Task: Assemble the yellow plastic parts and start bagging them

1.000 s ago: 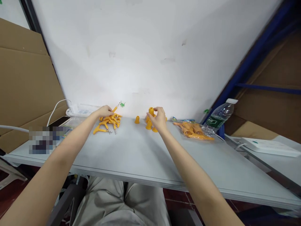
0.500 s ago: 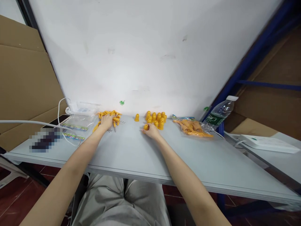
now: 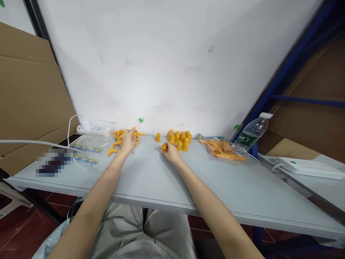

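My left hand (image 3: 128,141) is closed on an orange-yellow plastic corkscrew (image 3: 140,134). Its metal spiral points right, toward a lone cup-shaped plastic piece (image 3: 157,137) standing on the table. Under and beside that hand lies a pile of orange corkscrew parts (image 3: 116,145), some with metal spirals. My right hand (image 3: 173,154) grips another cup-shaped piece (image 3: 164,147), tilted, its open side hard to make out. Just behind the right hand stands a cluster of the same cup-shaped pieces (image 3: 185,144).
To the right lie a clear bag of orange parts (image 3: 221,149) and a water bottle (image 3: 252,133). Clear plastic bags (image 3: 91,141), a white cable (image 3: 70,133) and a blurred dark object (image 3: 54,162) are at the left. A white panel (image 3: 172,72) rises behind the table (image 3: 151,180).
My left hand has drawn a corkscrew out of the pile and shifted right with it. The right hand has moved slightly left, holding its cup-shaped piece.
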`<act>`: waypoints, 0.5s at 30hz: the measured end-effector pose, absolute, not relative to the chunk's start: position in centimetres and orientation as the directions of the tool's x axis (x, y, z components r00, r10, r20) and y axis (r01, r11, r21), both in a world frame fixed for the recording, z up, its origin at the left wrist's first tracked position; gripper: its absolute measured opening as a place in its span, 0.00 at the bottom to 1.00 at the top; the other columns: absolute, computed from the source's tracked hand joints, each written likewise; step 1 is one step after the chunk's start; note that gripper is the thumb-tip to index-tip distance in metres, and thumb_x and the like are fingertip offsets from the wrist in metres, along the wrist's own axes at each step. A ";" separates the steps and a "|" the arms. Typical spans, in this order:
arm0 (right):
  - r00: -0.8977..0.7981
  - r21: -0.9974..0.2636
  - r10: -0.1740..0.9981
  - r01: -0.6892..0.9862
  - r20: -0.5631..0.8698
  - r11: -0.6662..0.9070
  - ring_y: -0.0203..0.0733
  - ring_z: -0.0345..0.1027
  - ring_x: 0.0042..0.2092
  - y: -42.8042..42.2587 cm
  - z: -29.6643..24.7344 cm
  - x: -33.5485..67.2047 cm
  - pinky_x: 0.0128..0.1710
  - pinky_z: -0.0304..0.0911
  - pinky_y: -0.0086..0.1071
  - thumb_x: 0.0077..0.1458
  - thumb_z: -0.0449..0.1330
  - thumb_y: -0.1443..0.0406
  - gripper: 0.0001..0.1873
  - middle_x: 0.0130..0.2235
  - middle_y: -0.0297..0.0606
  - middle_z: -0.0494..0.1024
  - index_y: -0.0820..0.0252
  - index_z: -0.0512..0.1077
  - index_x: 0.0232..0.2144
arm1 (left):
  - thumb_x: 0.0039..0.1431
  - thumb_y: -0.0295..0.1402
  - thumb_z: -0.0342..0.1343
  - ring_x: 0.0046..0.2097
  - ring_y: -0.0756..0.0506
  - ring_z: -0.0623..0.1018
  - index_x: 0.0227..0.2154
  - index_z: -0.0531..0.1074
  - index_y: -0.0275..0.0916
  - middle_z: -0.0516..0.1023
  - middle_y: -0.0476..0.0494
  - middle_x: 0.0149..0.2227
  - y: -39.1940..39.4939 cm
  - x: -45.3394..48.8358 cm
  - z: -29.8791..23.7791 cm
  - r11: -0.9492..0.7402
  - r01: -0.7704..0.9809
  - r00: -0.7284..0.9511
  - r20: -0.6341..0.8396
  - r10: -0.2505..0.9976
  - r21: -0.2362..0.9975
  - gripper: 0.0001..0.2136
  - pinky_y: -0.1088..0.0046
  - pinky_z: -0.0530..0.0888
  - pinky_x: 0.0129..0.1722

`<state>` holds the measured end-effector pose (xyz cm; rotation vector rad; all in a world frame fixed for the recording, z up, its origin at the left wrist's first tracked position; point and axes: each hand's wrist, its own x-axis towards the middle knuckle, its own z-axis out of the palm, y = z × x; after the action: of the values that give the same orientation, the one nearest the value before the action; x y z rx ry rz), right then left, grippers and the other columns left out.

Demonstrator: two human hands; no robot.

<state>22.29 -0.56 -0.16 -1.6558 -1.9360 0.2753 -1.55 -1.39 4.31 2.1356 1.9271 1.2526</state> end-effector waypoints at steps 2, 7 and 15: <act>-0.065 -0.526 0.941 0.815 0.332 0.242 0.43 0.71 0.41 -0.6 -0.3 22.0 0.39 0.64 0.32 0.48 0.61 0.70 0.14 0.41 0.42 0.77 0.61 0.68 0.40 | 0.60 0.27 0.47 0.53 0.42 0.72 0.48 0.71 0.41 0.73 0.41 0.50 -1.9 -1.0 3.5 -0.288 0.812 -0.046 0.547 0.836 0.509 0.15 0.63 0.70 0.53; -0.110 -0.534 0.895 0.768 0.433 0.353 0.44 0.70 0.42 -0.2 -0.9 21.9 0.42 0.64 0.36 0.49 0.57 0.69 0.11 0.41 0.41 0.76 0.60 0.68 0.38 | 0.59 0.27 0.48 0.53 0.41 0.72 0.47 0.72 0.40 0.73 0.40 0.49 -2.0 -0.8 2.1 -0.336 0.780 -0.021 0.558 0.830 0.528 0.15 0.62 0.71 0.53; -0.133 -0.573 0.831 0.665 0.541 0.480 0.50 0.70 0.45 0.9 -2.0 22.2 0.48 0.63 0.43 0.50 0.59 0.66 0.14 0.44 0.46 0.76 0.61 0.71 0.41 | 0.57 0.25 0.50 0.50 0.41 0.74 0.43 0.73 0.41 0.75 0.41 0.45 -1.7 -0.8 1.1 -0.408 0.749 -0.015 0.630 0.776 0.521 0.13 0.59 0.71 0.52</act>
<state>22.24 0.87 -2.03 -1.2510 -1.8647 0.2424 -0.83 -1.73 1.11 2.1834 1.6924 1.4334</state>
